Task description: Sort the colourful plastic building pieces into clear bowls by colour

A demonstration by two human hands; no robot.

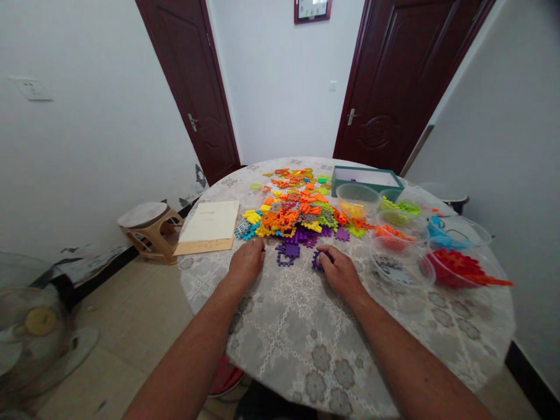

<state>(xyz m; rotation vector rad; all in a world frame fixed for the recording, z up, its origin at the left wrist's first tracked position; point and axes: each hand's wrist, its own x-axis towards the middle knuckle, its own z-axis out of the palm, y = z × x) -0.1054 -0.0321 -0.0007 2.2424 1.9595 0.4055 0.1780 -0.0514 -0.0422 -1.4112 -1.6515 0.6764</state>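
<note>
My right hand [340,269] pinches a dark purple building piece with toothed edges [315,261], held just above the tablecloth. My left hand [248,260] is closed near the front left of the heap; a small dark bit shows at its fingertips, too little to name. Between the hands lie linked purple toothed pieces [289,252], one of them an open frame. Behind them rises a heap of plastic building pieces [284,219] in orange, yellow, grey, green, blue and purple. A loose purple square [342,234] lies at its right edge.
On the right stand several clear bowls, among them one with red pieces [459,269], one with grey pieces [391,271] and one with blue pieces [450,236]. A green-edged box [367,178] stands behind. Left are a cream booklet [210,221] and a stool [146,219].
</note>
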